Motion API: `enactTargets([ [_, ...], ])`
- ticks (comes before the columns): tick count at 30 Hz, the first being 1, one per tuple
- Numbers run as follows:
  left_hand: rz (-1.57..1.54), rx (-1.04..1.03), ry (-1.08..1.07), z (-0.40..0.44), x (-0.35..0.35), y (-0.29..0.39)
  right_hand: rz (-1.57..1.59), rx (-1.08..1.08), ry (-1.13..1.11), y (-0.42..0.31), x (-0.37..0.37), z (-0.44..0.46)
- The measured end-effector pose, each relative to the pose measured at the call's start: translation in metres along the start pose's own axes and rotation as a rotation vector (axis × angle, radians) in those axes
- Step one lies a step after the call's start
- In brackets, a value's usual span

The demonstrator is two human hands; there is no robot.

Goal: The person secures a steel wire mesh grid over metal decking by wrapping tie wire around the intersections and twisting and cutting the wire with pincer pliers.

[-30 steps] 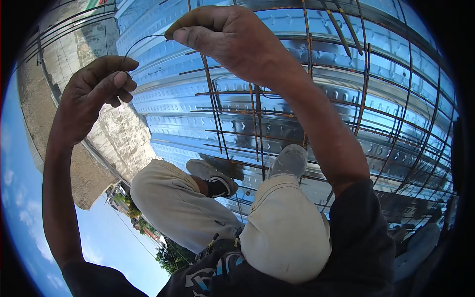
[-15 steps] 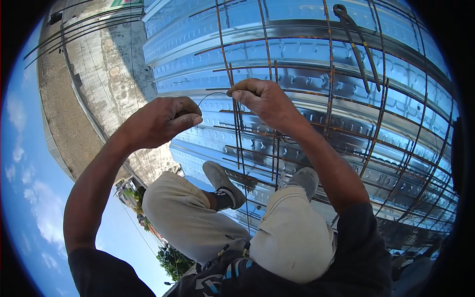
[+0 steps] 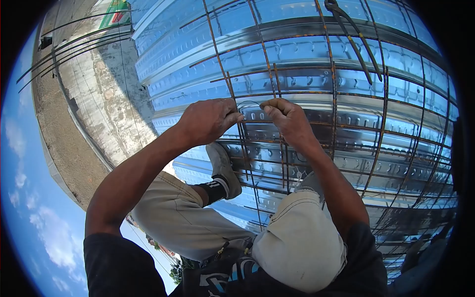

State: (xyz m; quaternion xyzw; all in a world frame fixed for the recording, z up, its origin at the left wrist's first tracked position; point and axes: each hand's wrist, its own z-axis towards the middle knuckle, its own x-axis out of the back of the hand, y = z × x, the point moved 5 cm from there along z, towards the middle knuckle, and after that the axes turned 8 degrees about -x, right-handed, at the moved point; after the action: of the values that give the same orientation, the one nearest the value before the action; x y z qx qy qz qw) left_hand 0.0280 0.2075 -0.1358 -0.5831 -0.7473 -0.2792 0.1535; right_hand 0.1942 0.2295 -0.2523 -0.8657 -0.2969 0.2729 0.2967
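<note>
Thin, arched wire (image 3: 251, 102) near rebar (image 3: 334, 94)

On your left side, locate the weathered pale wall (image 3: 111, 74), partly in shadow. A green, white and red banner (image 3: 115, 14) is at its upper end. Several slender dark lines (image 3: 74, 47), cables or rods, cross in front of the wall. A rough brown surface (image 3: 74, 153) adjoins its outer side. Beyond it, you see blue sky (image 3: 20, 198) with white clouds (image 3: 57, 235). Green foliage (image 3: 176, 270) is visible at the bottom.
</note>
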Motion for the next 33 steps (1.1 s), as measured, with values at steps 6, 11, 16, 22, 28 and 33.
enactTargets([
  [6, 0.031, -0.087, 0.152, 0.025, -0.010, -0.030, 0.093, 0.014, 0.101, 0.015, -0.012, -0.011],
  [11, -0.045, -0.093, 0.077, 0.035, -0.032, -0.071, -0.046, -0.046, 0.175, 0.022, -0.035, -0.006],
  [16, 0.083, -0.110, 0.190, 0.056, -0.033, -0.145, -0.160, 0.043, 0.427, 0.020, -0.023, -0.009],
  [22, -0.112, -0.303, 0.063, 0.101, -0.058, -0.170, -0.298, 0.061, 0.603, -0.008, -0.025, -0.033],
  [28, -0.459, -0.383, -0.062, 0.122, -0.064, -0.180, -0.490, -0.049, 0.666, -0.024, -0.039, -0.059],
  [33, -0.682, -0.377, 0.039, 0.124, -0.073, -0.181, -0.581, -0.094, 0.728, -0.066, -0.067, -0.067],
])
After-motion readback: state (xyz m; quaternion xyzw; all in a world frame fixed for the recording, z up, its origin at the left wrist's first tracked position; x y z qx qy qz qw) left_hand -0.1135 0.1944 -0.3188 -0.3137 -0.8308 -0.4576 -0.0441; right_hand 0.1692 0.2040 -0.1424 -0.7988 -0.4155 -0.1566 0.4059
